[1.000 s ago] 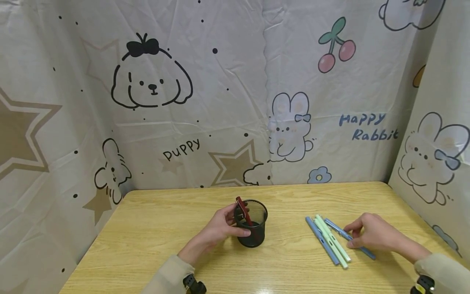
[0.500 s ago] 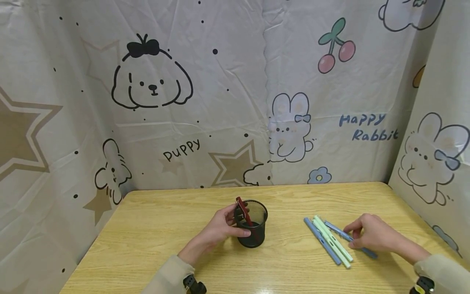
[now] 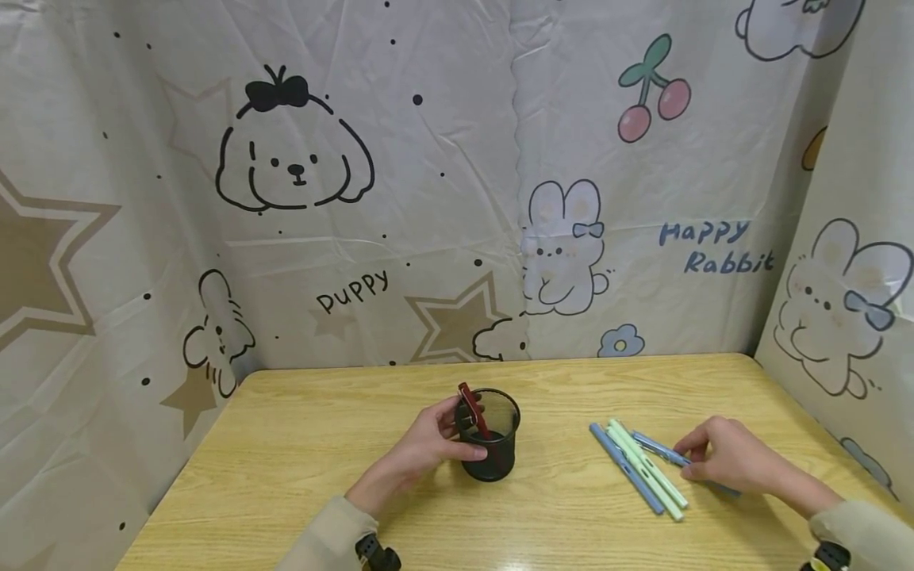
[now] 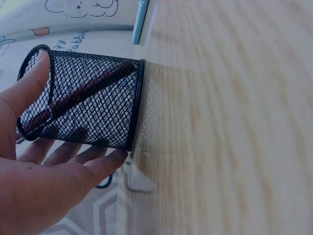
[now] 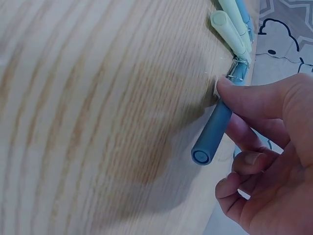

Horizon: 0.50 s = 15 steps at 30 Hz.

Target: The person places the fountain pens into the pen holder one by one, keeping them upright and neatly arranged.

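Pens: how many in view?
5: red pen in mesh cup, two green pens side by side, blue pen left of them, second blue pen pinched by right hand. None looks hidden.

Even light fills your head view, glare (image 3: 512, 565) catching the tabletop (image 3: 300, 476) at six o'clock; a soft shadow (image 5: 151, 196) spreads eight o'clock of your right hand (image 5: 293, 166), while left-wrist wood grain (image 4: 234, 117) blurs at three o'clock.

Hiding the middle of a blue pen (image 3: 660, 447) behind the right hand (image 3: 734, 456) in the head view. Partly covering fingers of the left hand (image 3: 428, 436) behind a black mesh cup (image 3: 500, 461). Dimming the lower end of a red pen (image 3: 471, 405) through the cup's wall. Cutting off the left sleeve (image 3: 324, 535) below. Cropping a green pen (image 5: 234, 17) at the right wrist view's top edge.
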Tool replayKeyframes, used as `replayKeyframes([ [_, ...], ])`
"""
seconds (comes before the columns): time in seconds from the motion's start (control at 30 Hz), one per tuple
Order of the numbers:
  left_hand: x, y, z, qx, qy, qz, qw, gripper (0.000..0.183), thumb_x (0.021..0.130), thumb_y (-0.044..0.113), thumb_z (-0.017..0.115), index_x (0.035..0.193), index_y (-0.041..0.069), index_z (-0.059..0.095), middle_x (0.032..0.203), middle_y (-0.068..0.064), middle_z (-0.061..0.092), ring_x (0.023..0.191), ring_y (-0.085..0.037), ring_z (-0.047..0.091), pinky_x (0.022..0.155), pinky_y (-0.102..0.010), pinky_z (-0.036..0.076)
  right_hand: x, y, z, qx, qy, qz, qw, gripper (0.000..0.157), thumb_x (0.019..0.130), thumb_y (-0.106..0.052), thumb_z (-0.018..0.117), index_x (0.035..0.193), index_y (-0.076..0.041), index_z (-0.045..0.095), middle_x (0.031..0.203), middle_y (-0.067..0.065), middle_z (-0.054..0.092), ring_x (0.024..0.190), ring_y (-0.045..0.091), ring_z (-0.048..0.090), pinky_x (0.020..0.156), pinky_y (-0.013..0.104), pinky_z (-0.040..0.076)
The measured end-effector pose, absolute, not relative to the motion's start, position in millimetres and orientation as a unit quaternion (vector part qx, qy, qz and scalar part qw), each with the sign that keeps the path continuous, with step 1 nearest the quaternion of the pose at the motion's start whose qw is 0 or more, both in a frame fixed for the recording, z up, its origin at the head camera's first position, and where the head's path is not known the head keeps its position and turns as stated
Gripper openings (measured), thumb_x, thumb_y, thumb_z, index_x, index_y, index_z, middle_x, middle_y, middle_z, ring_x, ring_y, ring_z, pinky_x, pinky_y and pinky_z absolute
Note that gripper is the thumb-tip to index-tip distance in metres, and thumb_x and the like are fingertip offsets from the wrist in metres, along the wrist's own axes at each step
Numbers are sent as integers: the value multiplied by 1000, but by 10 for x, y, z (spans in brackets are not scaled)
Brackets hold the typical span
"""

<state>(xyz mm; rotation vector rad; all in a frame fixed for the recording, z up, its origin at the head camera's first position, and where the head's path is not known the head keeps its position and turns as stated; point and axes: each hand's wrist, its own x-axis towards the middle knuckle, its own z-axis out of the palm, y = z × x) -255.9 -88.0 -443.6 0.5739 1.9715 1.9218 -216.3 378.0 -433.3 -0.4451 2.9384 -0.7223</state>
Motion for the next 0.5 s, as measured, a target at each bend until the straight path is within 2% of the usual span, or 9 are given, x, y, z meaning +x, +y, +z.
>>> replayKeyframes([
  [0.3, -2552, -884, -4420, 203, 693, 672, 165, 82, 85, -3, 85, 157, 0, 46, 153, -23, 52, 139, -34, 53, 116, -47, 41, -2130, 3784, -4297, -131, 963, -236, 23, 28, 80, -14, 91, 103, -1, 82, 76, -8, 63, 71, 8, 53, 65, 29, 47],
  [0.5, -2549, -889, -4417, 203, 695, 669, 165, 80, 86, -2, 85, 156, 3, 48, 154, -22, 52, 139, -34, 53, 116, -47, 42, -2118, 3760, -4263, -131, 959, -250, 9, 25, 82, -8, 87, 105, 0, 81, 74, -8, 60, 67, 10, 45, 60, 27, 38],
])
